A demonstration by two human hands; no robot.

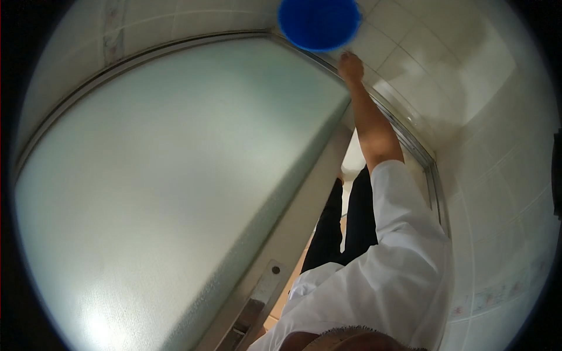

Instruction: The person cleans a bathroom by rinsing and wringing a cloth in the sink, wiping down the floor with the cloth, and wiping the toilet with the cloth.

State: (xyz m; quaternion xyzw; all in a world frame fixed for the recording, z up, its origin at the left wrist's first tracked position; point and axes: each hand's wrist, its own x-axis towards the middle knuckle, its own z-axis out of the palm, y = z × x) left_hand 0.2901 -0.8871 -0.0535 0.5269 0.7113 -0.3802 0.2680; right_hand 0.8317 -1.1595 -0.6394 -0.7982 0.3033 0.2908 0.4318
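Note:
My right arm stretches forward out of a white short sleeve [404, 199]. At its end my right hand [351, 68] is closed, with the fingers curled. It is right by the near rim of a blue bucket [319, 26] at the top of the view. I cannot make out whether the fingers grip the rim, a handle or something small. The bucket's far side is cut off by the frame. My left hand does not show; the frosted glass door [170, 175] covers much of the left side.
The door's pale frame [293, 216] with a metal latch [252, 310] runs diagonally beside my body. A metal track [404, 126] edges the floor. Pale tiled wall [497, 193] is on the right, with floor tiles [410, 47] beyond. My dark trousers [360, 216] show in the gap.

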